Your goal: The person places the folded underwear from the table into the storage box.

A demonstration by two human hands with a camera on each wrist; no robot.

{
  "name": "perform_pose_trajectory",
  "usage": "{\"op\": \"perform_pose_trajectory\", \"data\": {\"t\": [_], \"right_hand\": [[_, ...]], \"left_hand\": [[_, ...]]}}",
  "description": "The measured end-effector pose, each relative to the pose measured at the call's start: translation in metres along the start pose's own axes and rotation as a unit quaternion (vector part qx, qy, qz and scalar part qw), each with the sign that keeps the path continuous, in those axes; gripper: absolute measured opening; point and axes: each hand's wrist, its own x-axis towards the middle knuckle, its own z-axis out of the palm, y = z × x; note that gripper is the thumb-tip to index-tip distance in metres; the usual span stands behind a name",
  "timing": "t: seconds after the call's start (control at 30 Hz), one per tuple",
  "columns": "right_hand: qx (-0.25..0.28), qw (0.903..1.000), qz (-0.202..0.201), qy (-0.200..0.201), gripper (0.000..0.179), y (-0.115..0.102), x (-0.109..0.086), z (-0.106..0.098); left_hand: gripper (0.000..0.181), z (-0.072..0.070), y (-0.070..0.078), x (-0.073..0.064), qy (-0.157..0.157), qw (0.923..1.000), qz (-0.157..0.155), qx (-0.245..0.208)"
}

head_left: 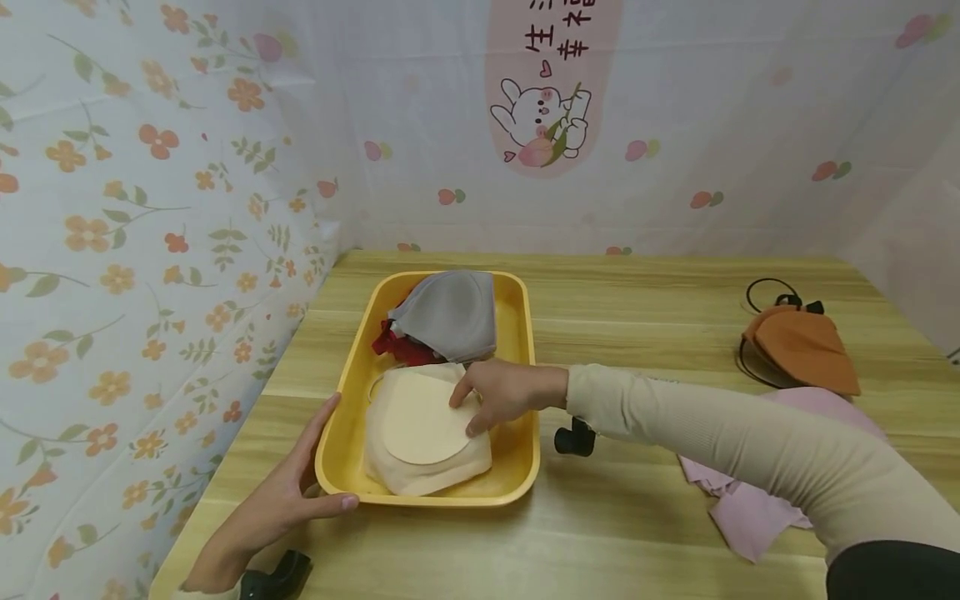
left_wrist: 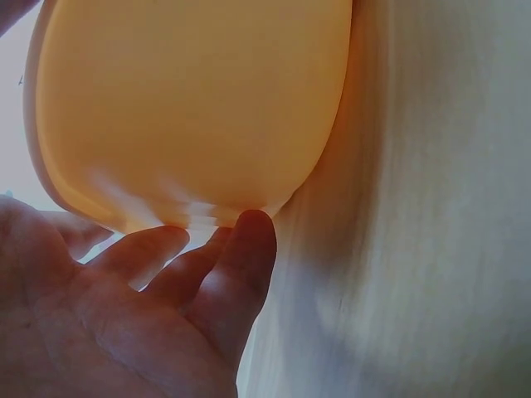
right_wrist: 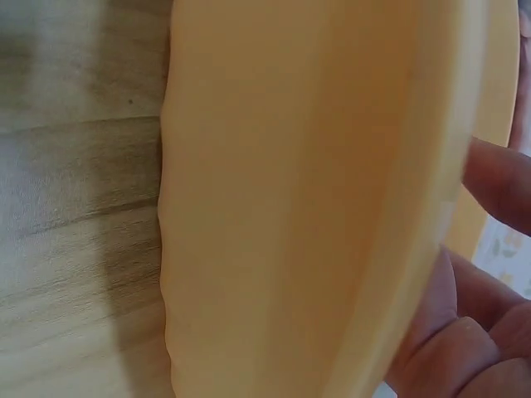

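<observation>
A yellow tray (head_left: pixel 534 467) stands on the wooden table with cloth pieces in it. My left hand (head_left: pixel 281 500) is at its near-left corner, fingers along the left side and thumb by the near edge. In the left wrist view the fingertips touch the tray wall (left_wrist: pixel 191 108). My right hand (head_left: pixel 501 392) reaches over the right rim, thumb and forefinger apart on a cream cloth piece (head_left: pixel 423 417) with a rounded flap. Whether they pinch it is hidden. Behind it lie a grey cloth piece (head_left: pixel 450 312) and a red one (head_left: pixel 414 352) beneath.
On the right of the table lie an orange-brown cloth piece (head_left: pixel 813 346) with a thin black cord and a pink cloth (head_left: pixel 757 512), partly behind my right sleeve (head_left: pixel 712 433). Small black objects show by the tray's right side (head_left: pixel 574 438) and near my left wrist. Printed sheets hang behind and left.
</observation>
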Motion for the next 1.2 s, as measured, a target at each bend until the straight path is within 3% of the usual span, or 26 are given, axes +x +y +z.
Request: {"op": "perform_pose_trajectory", "data": {"t": [0.2, 0.5, 0.73, 1.03, 1.2], "right_hand": [[0.039, 0.998, 0.033, -0.036, 0.049, -0.001, 0.001, 0.002], [0.068, 0.9962, 0.036, -0.04, 0.041, 0.0, -0.006, -0.003], [0.011, 0.9998, -0.007, -0.017, 0.035, 0.005, -0.011, -0.016], [0.027, 0.9996, -0.006, 0.008, 0.034, 0.017, -0.032, -0.049], [0.031, 0.9983, 0.002, 0.049, 0.028, 0.021, -0.046, -0.07]], "left_hand": [[0.111, -0.001, 0.0, 0.0, -0.001, 1.0, -0.004, 0.003], [0.11, 0.0, 0.001, 0.0, -0.003, 1.0, 0.0, 0.003], [0.11, 0.0, 0.002, 0.0, -0.002, 1.0, -0.003, 0.002], [0.11, 0.001, 0.003, 0.0, -0.003, 1.0, -0.004, 0.001], [0.11, 0.001, 0.003, 0.0, -0.003, 1.0, -0.006, 0.002]]}}
